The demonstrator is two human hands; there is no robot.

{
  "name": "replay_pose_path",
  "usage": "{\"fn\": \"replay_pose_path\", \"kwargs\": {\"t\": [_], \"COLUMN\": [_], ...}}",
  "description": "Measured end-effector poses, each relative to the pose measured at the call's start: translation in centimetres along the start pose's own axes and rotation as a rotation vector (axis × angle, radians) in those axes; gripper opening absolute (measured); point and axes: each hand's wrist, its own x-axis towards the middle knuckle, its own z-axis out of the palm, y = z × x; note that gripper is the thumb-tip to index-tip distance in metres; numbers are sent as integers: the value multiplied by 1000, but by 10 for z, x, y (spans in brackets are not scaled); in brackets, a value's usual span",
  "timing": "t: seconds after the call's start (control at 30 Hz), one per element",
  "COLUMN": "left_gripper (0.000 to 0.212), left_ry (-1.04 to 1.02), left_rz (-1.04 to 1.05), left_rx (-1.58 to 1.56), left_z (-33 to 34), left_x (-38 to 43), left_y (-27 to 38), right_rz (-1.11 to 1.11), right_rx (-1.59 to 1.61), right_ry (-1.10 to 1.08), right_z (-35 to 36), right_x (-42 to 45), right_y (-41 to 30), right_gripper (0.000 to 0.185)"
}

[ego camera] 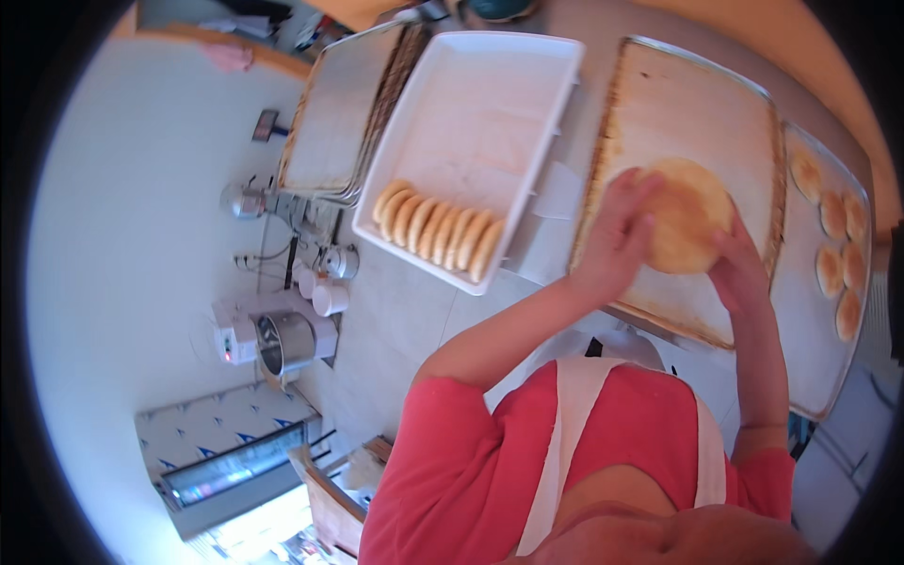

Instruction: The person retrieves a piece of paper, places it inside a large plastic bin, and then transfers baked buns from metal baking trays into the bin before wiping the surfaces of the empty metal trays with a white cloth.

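A round, golden flat bread (681, 219) is held up between both of my hands, its browned middle facing the camera. My left hand (616, 236) grips its left edge, with the thumb and fingers at the rim. My right hand (741, 268) holds its lower right edge. Below the bread lies a metal baking tray (696, 106) with browned, crusted edges; no other bread shows on its visible surface. To the left, a white plastic tray (487, 92) holds a row of similar breads (438, 229) standing on edge at its near end.
At the right, another baking tray (805, 353) carries several round breads (833, 215). Stacked baking trays (342, 106) stand beyond the white tray. A mixer with a steel bowl (286, 342), white tubs (330, 300) and a glass-fronted cabinet (236, 462) are along the left wall.
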Motion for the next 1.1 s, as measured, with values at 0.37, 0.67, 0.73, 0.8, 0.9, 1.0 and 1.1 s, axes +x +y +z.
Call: {"fn": "replay_pose_path", "kwargs": {"t": [0.37, 0.67, 0.73, 0.8, 0.9, 1.0, 1.1], "left_gripper": [44, 48, 47, 46, 48, 52, 58], "left_ry": [528, 327, 263, 214, 163, 193, 212], "left_rz": [-766, -1073, -1013, -910, -835, -740, -676], "left_rx": [-195, 96, 308, 558, 722, 853, 913], "left_z": [-298, -365, -367, -367, -368, -364, -351], "left_x": [-38, -41, -47, -54, -60, -77, -86], "left_y": [-9, -71, -82, -97, -95, -94, -82], "right_rz": [449, 575, 499, 265, 293, 478, 396], "right_rx": [-216, -1351, -1359, -1462, -1253, -939, -1142], "right_ry": [-502, -620, -683, -603, -424, -613, -705], "right_z": [259, 306, 288, 267, 256, 285, 264], "right_x": [214, 287, 304, 312, 312, 268, 271], "right_y": [131, 180, 198, 218, 244, 225, 227], "right_gripper": [69, 55, 55, 57, 56, 66, 66]}}
